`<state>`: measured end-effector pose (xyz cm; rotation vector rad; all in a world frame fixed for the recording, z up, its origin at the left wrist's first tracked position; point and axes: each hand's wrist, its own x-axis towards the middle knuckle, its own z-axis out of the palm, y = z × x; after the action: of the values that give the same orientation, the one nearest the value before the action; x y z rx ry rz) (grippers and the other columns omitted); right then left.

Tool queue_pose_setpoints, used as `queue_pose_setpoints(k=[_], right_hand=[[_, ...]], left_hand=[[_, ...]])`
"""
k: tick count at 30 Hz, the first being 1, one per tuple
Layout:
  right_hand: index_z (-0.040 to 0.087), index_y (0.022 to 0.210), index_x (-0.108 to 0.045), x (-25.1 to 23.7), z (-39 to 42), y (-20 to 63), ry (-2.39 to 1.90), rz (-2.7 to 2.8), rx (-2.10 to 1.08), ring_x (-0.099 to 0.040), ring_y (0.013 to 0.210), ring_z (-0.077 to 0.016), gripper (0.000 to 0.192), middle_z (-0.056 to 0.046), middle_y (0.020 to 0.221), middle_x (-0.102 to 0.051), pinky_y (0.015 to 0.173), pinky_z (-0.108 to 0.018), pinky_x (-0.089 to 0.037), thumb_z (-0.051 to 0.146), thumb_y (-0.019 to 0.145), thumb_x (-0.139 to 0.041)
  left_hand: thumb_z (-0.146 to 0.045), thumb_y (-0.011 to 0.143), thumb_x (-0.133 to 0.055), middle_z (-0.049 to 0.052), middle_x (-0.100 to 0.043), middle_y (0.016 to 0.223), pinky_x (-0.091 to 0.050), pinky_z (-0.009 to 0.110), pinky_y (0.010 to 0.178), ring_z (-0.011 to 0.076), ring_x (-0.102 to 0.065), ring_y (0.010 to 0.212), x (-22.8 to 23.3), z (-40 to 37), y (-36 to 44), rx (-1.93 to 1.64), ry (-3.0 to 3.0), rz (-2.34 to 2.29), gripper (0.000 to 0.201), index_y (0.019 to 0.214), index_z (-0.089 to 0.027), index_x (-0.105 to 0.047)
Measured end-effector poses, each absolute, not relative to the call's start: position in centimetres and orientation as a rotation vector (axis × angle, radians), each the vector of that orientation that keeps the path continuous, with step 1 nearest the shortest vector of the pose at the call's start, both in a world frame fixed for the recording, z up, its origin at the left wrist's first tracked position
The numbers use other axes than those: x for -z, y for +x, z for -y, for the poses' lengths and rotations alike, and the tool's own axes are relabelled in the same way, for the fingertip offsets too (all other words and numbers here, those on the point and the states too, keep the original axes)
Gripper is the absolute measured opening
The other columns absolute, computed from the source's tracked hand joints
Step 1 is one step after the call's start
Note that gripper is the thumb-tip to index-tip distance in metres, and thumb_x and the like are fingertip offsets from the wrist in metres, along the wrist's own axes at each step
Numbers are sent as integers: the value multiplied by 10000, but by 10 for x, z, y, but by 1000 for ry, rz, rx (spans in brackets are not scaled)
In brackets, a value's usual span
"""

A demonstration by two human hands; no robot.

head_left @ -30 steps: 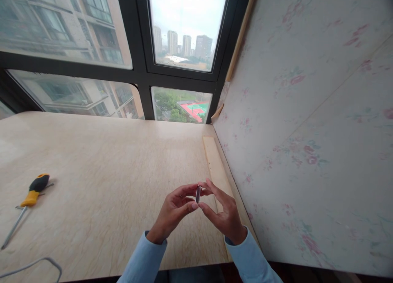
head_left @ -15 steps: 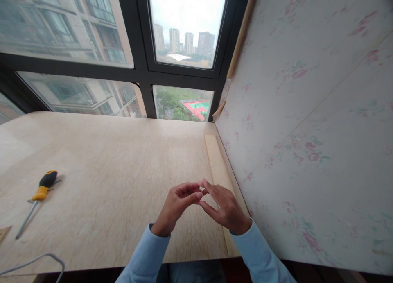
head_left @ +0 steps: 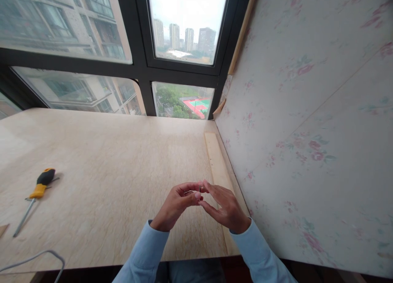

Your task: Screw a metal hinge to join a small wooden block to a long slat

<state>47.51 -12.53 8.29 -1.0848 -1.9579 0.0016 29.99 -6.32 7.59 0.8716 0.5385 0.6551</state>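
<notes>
My left hand (head_left: 179, 201) is over the surface near its front edge, thumb and fingers pinched together. Between the fingertips shows a small curved metal piece (head_left: 200, 189), too small to tell its exact kind. From the other side, my right hand (head_left: 225, 205) meets it with fingers bent and thumb beneath, its fingertips touching the piece and the left fingertips. Behind and below the right hand lies a long pale wooden board (head_left: 216, 160), with small dark holes in it, along the wall.
A yellow-and-black screwdriver (head_left: 39, 189) lies at the left, with small metal pieces beside its handle. A grey cable (head_left: 39, 256) crosses the front left corner. A wooden piece (head_left: 3, 229) shows at the left edge. Flowered wall (head_left: 294, 143) bounds the right; dark-framed windows (head_left: 141, 66) stand behind.
Both hands stay in nearly the same place. The fingers have shifted slightly, and the small metal piece now shows more clearly between them. The view has tilted a little.
</notes>
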Motion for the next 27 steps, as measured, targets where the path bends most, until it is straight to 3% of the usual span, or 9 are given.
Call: queue_pose_setpoints(k=[7, 14, 23, 27], right_hand=[[223, 1513, -316, -78, 122, 474, -1036, 1941, -50, -720, 987, -217, 702, -126, 1179, -713, 829, -376, -616, 195, 892, -641], [237, 1438, -438, -75, 122, 477, -1045, 1875, -143, -715, 958, -214, 618, -113, 1163, -713, 835, -381, -616, 200, 864, -664], [251, 1395, -479, -74, 122, 480, -1045, 1831, -266, -676, 987, -218, 557, -121, 1203, -665, 755, -366, -618, 136, 861, -585], [240, 1337, -539, -70, 120, 482, -1079, 1830, -315, -659, 1014, -219, 483, -121, 1178, -655, 758, -350, -613, 157, 866, -597]], left_hand=[[-258, 766, -789, 118, -694, 1133, -527, 328, 838, 167, -666, 873, -71, 61, 296, -629, 801, -508, 270, 1021, -175, -751], [-243, 736, -814, 126, -711, 1096, -534, 326, 823, 181, -685, 874, -70, 59, 296, -604, 743, -496, 281, 992, -154, -742], [-297, 742, -806, 135, -723, 1054, -542, 315, 793, 209, -692, 918, -66, 58, 301, -628, 715, -585, 283, 958, -138, -715], [-319, 725, -819, 111, -728, 988, -545, 300, 766, 167, -682, 819, -62, 56, 303, -649, 732, -626, 320, 968, -136, -719]])
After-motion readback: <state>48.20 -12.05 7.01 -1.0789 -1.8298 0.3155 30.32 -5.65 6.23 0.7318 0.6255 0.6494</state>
